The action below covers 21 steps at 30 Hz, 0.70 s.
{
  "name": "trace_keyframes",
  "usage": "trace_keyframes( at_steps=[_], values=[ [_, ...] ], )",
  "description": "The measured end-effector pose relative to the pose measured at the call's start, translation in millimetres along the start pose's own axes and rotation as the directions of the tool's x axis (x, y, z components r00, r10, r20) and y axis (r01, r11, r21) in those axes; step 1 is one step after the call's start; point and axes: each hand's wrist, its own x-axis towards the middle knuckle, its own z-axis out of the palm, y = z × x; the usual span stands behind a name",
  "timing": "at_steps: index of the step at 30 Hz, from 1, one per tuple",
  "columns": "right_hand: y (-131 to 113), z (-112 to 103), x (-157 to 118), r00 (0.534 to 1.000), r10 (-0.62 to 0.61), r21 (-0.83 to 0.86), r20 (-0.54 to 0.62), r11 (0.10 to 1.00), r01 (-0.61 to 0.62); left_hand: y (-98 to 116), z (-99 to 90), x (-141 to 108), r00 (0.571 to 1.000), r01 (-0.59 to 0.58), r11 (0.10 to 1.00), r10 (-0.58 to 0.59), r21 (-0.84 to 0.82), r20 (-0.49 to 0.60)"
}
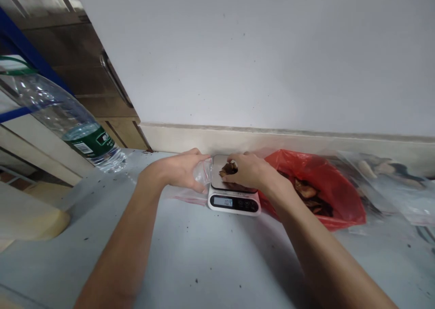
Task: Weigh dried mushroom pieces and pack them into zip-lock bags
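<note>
A small white kitchen scale (234, 203) with a metal plate stands against the wall, its lit display reading what looks like 10.9. On the plate are brown dried pieces (228, 168), partly covered by my right hand (249, 168), whose thumb and fingers curl around them. My left hand (181, 171), just left of the scale, holds a clear zip bag (203, 172) with its mouth turned toward the plate. The bag's thumb and finger grip is spread apart. To the right of the scale, a red plastic bag (316, 164) lies wide at the top, with more brown dried pieces (307, 193) inside.
At the left table edge stands a large water bottle (91, 139), partly filled. Clear plastic bags (394, 177), one with dark contents, lie at the far right. A white wall (272, 60) rises behind the grey table (190, 263). A pale rounded object (37, 218) juts in at left.
</note>
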Motion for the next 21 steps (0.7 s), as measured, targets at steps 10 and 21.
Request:
trace_keyframes(
  at_steps=[10,21],
  values=[
    [7.9,1.1,4.4,0.998,-0.017,0.097,0.067,0.995,0.010,-3.7,12.8,21.2,0.999,-0.045,0.997,0.047,-0.063,0.021],
    [21.2,-1.0,4.3,0.998,-0.070,0.299,0.010,0.952,0.064,-6.1,19.8,30.1,0.994,-0.114,0.991,0.113,-0.070,-0.013]
  ],
)
